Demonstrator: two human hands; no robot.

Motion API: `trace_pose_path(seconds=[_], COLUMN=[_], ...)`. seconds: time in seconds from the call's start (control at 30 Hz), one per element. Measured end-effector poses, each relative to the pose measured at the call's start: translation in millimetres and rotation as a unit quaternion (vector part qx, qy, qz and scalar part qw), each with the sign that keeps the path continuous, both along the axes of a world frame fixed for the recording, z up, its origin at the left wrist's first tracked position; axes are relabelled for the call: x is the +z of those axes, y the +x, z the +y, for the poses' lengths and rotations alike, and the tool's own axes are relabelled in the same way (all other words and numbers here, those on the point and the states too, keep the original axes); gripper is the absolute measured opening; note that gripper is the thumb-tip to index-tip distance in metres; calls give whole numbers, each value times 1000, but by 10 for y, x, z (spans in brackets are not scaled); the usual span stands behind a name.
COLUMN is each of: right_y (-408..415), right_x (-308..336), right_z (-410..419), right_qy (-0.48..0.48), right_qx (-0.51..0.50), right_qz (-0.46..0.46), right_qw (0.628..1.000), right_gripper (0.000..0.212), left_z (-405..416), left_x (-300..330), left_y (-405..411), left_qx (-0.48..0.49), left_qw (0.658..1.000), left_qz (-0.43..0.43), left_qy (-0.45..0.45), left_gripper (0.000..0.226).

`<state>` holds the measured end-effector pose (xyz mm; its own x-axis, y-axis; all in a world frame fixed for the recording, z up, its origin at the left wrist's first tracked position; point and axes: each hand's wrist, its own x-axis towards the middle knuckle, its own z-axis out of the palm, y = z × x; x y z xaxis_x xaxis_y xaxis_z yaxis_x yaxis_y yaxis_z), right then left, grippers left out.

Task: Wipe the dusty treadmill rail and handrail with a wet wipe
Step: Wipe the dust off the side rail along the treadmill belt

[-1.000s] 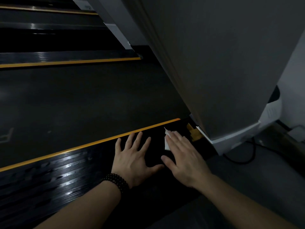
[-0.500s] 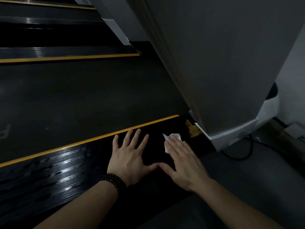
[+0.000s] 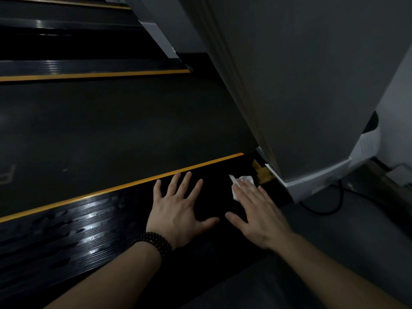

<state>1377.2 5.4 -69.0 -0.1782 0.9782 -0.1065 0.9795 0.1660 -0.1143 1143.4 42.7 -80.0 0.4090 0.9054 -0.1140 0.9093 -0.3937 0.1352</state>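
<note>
Dim light fell across the treadmill rail [image 3: 89, 233], whose ribbed stretch to the left gleamed as if already wiped; the handrail, out of view, seemingly remained. The left hand [image 3: 178, 210] lay flat, fingers splayed and empty. The right hand [image 3: 258, 210] pressed the wet wipe [image 3: 239, 182] beneath flat fingers at the rail's front end.

Two hands [image 3: 178, 210], one wipe [image 3: 239, 182]

No text, label or number is legible anywhere here.
</note>
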Motion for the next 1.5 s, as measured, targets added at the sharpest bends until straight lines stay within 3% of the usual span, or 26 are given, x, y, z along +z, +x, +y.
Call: trace_pose_path(seconds=[0.1, 0.27, 0.47, 0.6, 0.97, 1.23, 1.4, 1.5], right_y=[-115, -102, -55, -121, -51, -47, 84, 43], right_x=[15, 28, 29, 17, -38, 9, 6, 72], right_z=[146, -97, 156, -67, -132, 31, -134, 43], right_qy=[-6, -13, -13, -11, -3, -6, -13, -18], right_qx=[-16, 39, -6, 1, 15, -3, 38, 13], right_qz=[19, -15, -15, 15, -24, -9, -65, -35], right_qw=[1000, 999, 1000, 1000, 1000, 1000, 997, 999], right_gripper=[89, 90, 94, 97, 94, 102, 108, 109], left_z=[0, 3, 2, -6, -2, 4, 5, -2], left_x=[-3, -2, -9, -6, -13, -9, -2, -6], left_y=[-4, -1, 3, 6, 4, 6, 7, 7], left_qx=[0, 0, 2, 6, 6, 4, 4, 5], left_qw=[1000, 1000, 1000, 1000, 1000, 1000, 1000, 1000], left_qz=[-3, 2, 3, 1, 0, 1, -7, -2], left_qy=[2, -2, 3, 5, 7, 5, 2, 7], left_gripper=[103, 103, 105, 105, 106, 106, 106, 105])
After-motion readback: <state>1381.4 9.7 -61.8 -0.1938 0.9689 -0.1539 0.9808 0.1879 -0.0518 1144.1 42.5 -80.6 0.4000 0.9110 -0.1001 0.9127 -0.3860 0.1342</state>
